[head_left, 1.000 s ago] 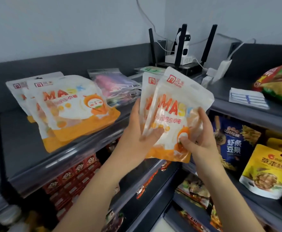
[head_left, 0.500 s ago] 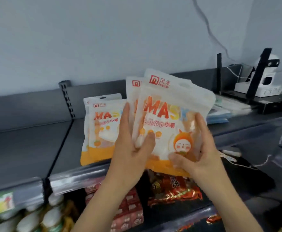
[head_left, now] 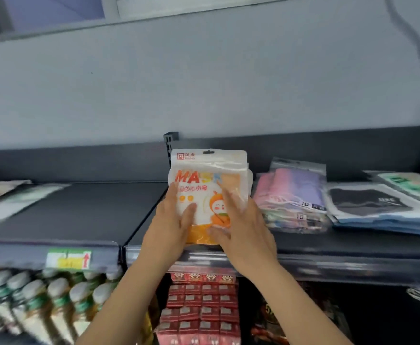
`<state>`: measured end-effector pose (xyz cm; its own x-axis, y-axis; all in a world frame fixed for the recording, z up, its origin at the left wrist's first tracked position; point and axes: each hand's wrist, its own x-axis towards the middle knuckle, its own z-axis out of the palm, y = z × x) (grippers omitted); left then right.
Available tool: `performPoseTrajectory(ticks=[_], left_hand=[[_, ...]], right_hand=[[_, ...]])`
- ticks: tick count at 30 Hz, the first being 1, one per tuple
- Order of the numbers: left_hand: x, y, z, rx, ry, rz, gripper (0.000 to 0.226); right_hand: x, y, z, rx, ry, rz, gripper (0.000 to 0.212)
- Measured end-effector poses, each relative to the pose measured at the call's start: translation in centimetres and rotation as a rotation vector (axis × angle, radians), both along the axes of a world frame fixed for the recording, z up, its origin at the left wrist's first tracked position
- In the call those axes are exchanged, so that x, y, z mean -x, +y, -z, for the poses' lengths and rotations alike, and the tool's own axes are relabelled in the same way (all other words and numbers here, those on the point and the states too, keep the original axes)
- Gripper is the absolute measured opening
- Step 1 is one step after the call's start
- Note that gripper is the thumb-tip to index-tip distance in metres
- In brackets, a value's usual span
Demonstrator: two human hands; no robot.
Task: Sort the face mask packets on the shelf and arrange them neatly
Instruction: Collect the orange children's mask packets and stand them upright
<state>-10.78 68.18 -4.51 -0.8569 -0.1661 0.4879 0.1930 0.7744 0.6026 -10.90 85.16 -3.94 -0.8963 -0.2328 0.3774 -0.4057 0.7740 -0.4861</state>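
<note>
A stack of white-and-orange "MASK" packets [head_left: 205, 175] lies on the dark top shelf [head_left: 84, 212], just right of the shelf divider. My left hand [head_left: 170, 227] grips the stack's left edge, thumb on the front. My right hand [head_left: 243, 230] rests flat on the front of the top packet, fingers straight and thumb on the orange bottom strip. Right of the stack lie pink-and-purple mask packets [head_left: 295, 192], then a pile with a black mask on top [head_left: 368, 202], then green-and-white packets [head_left: 413, 183].
More flat packets [head_left: 7, 195] lie blurred at the shelf's far left, with bare shelf between them and the divider. A yellow price tag [head_left: 69, 258] sits on the shelf's front rail. Below stand bottles [head_left: 42, 307] and stacked red boxes [head_left: 201, 307].
The packets I held up in both hands have come down onto the shelf as one squared stack with the earlier ones. My view has swung left and up.
</note>
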Motion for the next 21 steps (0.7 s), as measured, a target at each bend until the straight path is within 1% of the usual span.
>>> performPoseTrajectory(ticks=[3,5,7,9,10,13,15,18,21], left_hand=[[0.3,-0.4,-0.8,0.093,-0.172,0.041,0.079],[0.5,-1.0,-1.4,0.027,-0.260,0.155,0.090],[0.8,-1.7,-1.9,-0.075,-0.289,0.238,0.094],[0.7,-1.9,-1.7,-0.121,-0.246,0.236,0.092],[0.5,-1.8,-1.3,-0.113,-0.219,0.205,0.089],[-0.4,-1.3,-0.2,0.068,-0.134,-0.019,0.080],[-0.8,-1.0,0.2,0.096,-0.030,-0.097,0.081],[-0.9,-0.8,0.7,0.119,0.115,-0.146,0.079],[-1.1,-0.9,0.9,0.140,0.180,-0.130,0.076]], right_hand=[[1.0,-0.2,0.0,-0.086,-0.049,0.013,0.079],[1.3,-0.4,0.0,-0.127,-0.067,0.012,0.077],[1.2,-0.6,0.2,-0.148,-0.045,0.020,0.075],[1.0,-0.6,0.4,-0.146,-0.009,0.030,0.074],[0.9,-0.5,0.4,-0.138,0.003,0.034,0.074],[0.5,-0.4,0.7,-0.093,0.028,0.050,0.075],[0.2,-0.4,0.8,-0.100,0.085,0.072,0.075],[-0.2,-0.4,0.9,-0.145,0.160,0.093,0.072],[-0.3,-0.3,0.9,-0.201,0.160,0.089,0.072]])
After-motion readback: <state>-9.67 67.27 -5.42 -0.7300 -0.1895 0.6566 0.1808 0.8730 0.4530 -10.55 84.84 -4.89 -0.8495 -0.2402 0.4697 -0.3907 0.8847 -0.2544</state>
